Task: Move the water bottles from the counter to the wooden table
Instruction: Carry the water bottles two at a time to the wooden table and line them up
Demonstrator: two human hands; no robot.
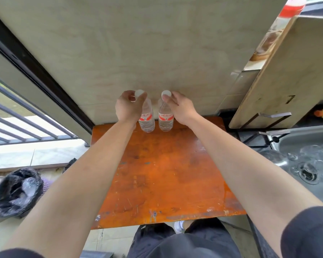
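Two clear water bottles with red-and-white labels and white caps stand upright side by side at the far edge of the orange wooden table [162, 174], close to the wall. My left hand [128, 107] pinches the neck of the left bottle [146, 119] just under its cap. My right hand [181, 108] pinches the neck of the right bottle [166, 120] the same way. Both bottle bases touch the tabletop.
A steel sink [306, 164] with glassware sits to the right of the table. An open cabinet door [280, 75] hangs at the upper right. A black-bagged bin [15, 192] stands on the floor at the left, beside a sliding door frame [35, 71].
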